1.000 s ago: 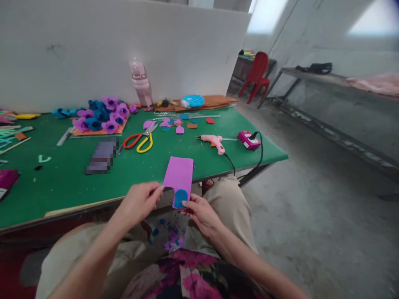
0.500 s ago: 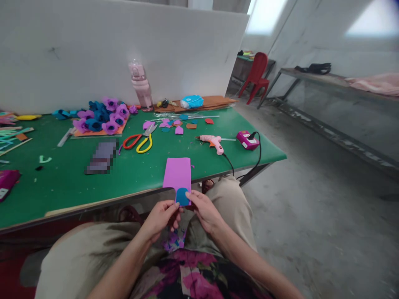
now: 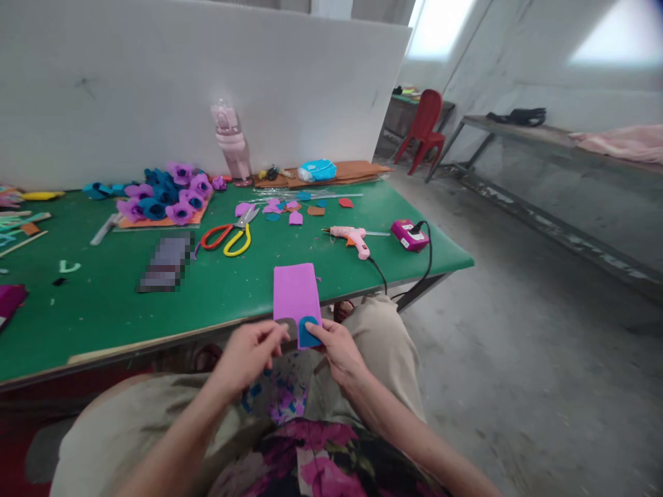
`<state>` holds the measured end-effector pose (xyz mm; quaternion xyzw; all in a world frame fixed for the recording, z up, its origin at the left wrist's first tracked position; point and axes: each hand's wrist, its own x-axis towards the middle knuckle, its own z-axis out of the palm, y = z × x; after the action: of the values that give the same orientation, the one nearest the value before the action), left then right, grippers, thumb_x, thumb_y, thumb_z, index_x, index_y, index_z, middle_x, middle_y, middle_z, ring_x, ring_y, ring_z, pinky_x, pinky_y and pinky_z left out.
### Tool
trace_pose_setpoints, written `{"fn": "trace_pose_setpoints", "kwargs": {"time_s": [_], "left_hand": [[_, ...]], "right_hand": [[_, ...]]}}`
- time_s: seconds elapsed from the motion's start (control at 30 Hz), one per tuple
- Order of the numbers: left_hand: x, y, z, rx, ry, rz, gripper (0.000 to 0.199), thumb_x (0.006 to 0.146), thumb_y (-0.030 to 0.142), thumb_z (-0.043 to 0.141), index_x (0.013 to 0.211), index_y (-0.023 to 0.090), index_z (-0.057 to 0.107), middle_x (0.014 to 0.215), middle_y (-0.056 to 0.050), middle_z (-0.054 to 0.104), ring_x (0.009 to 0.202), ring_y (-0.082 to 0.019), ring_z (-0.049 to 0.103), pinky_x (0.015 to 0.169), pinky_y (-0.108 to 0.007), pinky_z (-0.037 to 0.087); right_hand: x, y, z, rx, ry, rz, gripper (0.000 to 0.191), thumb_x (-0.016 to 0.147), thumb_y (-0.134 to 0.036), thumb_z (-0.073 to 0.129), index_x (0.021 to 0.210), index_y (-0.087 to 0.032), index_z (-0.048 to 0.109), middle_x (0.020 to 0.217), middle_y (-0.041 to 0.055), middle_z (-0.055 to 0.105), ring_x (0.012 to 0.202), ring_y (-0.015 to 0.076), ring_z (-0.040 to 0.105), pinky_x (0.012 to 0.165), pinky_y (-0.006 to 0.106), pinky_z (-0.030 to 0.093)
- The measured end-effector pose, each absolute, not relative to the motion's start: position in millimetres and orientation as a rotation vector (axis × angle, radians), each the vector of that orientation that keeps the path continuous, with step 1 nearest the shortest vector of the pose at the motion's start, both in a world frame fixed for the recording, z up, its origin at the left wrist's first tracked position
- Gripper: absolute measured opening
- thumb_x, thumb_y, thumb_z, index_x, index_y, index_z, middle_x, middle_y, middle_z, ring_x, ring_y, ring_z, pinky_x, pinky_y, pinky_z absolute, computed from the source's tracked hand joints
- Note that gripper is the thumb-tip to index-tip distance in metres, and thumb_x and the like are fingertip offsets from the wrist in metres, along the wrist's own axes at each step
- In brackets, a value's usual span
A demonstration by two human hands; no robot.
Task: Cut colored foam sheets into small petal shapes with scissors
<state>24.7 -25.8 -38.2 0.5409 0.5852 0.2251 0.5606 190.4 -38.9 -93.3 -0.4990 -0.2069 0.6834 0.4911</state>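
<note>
My right hand [image 3: 339,348] pinches a purple foam sheet [image 3: 296,290] at its near right corner. Its thumb presses a small blue petal-shaped piece [image 3: 309,333] flat on that sheet. A rounded notch is cut from the sheet's near left corner. My left hand [image 3: 253,351], slightly blurred, is off the sheet, just left of the notch, with its fingers loosely bent and apart; nothing shows in it. Scissors [image 3: 228,235] with one red and one yellow handle lie on the green table [image 3: 222,304].
A pink glue gun [image 3: 352,238] lies near a purple power socket [image 3: 410,235]. Cut petals [image 3: 295,218], a phone [image 3: 166,262] and purple and blue foam flowers [image 3: 166,193] are on the table. Behind them stands a pink bottle [image 3: 231,141]. Scraps [image 3: 287,400] lie below my hands.
My left hand has let go of the sheet and moved left and towards me. My right hand still holds the sheet and the blue piece, slightly shifted right.
</note>
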Motion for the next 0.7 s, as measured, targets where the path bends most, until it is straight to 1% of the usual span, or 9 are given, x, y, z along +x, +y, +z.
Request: {"fn": "trace_pose_setpoints", "kwargs": {"time_s": [0.07, 0.1, 0.17, 0.23, 0.3, 0.37, 0.43, 0.6, 0.7], "left_hand": [[3.3, 5.8, -11.3, 1.808, 1.727, 0.645, 0.033, 0.085, 0.046, 0.045, 0.08, 0.022, 0.066, 0.065, 0.001, 0.064, 0.058, -0.015, 0.058, 0.056, -0.025, 0.042], [-6.1, 24.9, 0.9, 2.028, 1.927, 0.612, 0.033, 0.088, 0.042, 0.041, 0.089, 0.022, 0.067, 0.079, -0.002, 0.068, 0.072, -0.019, 0.062, 0.067, -0.027, 0.045], [-20.1, 65.6, 17.0, 2.268, 2.132, 0.407, 0.036, 0.09, 0.031, 0.035, 0.108, 0.018, 0.063, 0.109, -0.009, 0.066, 0.101, -0.024, 0.059, 0.087, -0.031, 0.043], [-26.4, 103.6, 18.8, 2.314, 2.131, 0.269, 0.035, 0.087, 0.028, 0.041, 0.113, 0.014, 0.06, 0.119, -0.014, 0.061, 0.115, -0.029, 0.052, 0.095, -0.034, 0.038], [-26.9, 133.0, 9.6, 2.317, 2.108, 0.099, 0.034, 0.083, 0.029, 0.048, 0.109, 0.012, 0.062, 0.113, -0.017, 0.064, 0.111, -0.032, 0.055, 0.092, -0.036, 0.04], [-25.6, 152.3, -2.5, 2.308, 2.066, -0.049, 0.031, 0.08, 0.03, 0.053, 0.104, 0.014, 0.064, 0.105, -0.016, 0.067, 0.104, -0.031, 0.059, 0.088, -0.035, 0.043], [-25.3, 163.8, -10.6, 2.3, 2.042, -0.141, 0.032, 0.078, 0.032, 0.054, 0.104, 0.014, 0.062, 0.106, -0.016, 0.067, 0.103, -0.031, 0.06, 0.086, -0.034, 0.044], [-24.9, 179.3, -10.5, 2.195, 2.107, -0.23, 0.06, 0.073, 0.033, 0.06, 0.124, 0.006, 0.046, 0.113, -0.023, 0.063, 0.1, -0.036, 0.062, 0.075, -0.035, 0.046], [-22.1, 185.2, -6.4, 2.136, 2.117, -0.252, 0.07, 0.066, 0.026, 0.064, 0.128, 0.004, 0.042, 0.111, -0.026, 0.063, 0.096, -0.039, 0.062, 0.071, -0.036, 0.047]], "right_hand": [[192.5, -38.8, -93.8, -1.207, -0.508, 1.683, 0.029, 0.052, -0.039, 0.079, 0.068, -0.016, 0.071, 0.062, 0.0, 0.067, 0.055, 0.0112, 0.052, 0.061, 0.026, 0.041], [193.2, -39.0, -93.9, -1.201, -0.514, 1.691, 0.029, 0.052, -0.039, 0.079, 0.068, -0.016, 0.071, 0.063, 0.0003, 0.067, 0.055, 0.0113, 0.053, 0.061, 0.026, 0.042], [193.8, -39.8, -94.6, -1.197, -0.526, 1.694, 0.028, 0.052, -0.039, 0.079, 0.067, -0.016, 0.071, 0.063, 0.0003, 0.068, 0.054, 0.0112, 0.053, 0.06, 0.026, 0.042], [193.7, -41.3, -96.1, -1.197, -0.541, 1.693, 0.027, 0.053, -0.039, 0.079, 0.066, -0.017, 0.071, 0.063, 0.0001, 0.067, 0.053, 0.0112, 0.052, 0.059, 0.026, 0.042], [193.9, -42.7, -98.4, -1.191, -0.559, 1.69, 0.026, 0.055, -0.039, 0.078, 0.066, -0.017, 0.071, 0.062, -0.0001, 0.067, 0.053, 0.0112, 0.053, 0.059, 0.025, 0.041], [194.8, -43.5, -101.1, -1.184, -0.567, 1.684, 0.026, 0.056, -0.039, 0.078, 0.067, -0.016, 0.071, 0.062, -0.0001, 0.067, 0.054, 0.0112, 0.053, 0.059, 0.025, 0.042], [196.4, -43.3, -103.3, -1.182, -0.56, 1.673, 0.026, 0.056, -0.039, 0.078, 0.068, -0.016, 0.07, 0.062, 0.0001, 0.067, 0.054, 0.0111, 0.054, 0.059, 0.025, 0.042], [200.4, -41.4, -104.1, -1.164, -0.562, 1.652, 0.028, 0.058, -0.039, 0.077, 0.071, -0.015, 0.07, 0.063, 0.0014, 0.067, 0.055, 0.0114, 0.055, 0.058, 0.025, 0.042], [201.5, -40.8, -104.4, -1.14, -0.577, 1.647, 0.028, 0.06, -0.04, 0.077, 0.072, -0.015, 0.07, 0.064, 0.0016, 0.068, 0.056, 0.0118, 0.056, 0.058, 0.025, 0.043]]}}
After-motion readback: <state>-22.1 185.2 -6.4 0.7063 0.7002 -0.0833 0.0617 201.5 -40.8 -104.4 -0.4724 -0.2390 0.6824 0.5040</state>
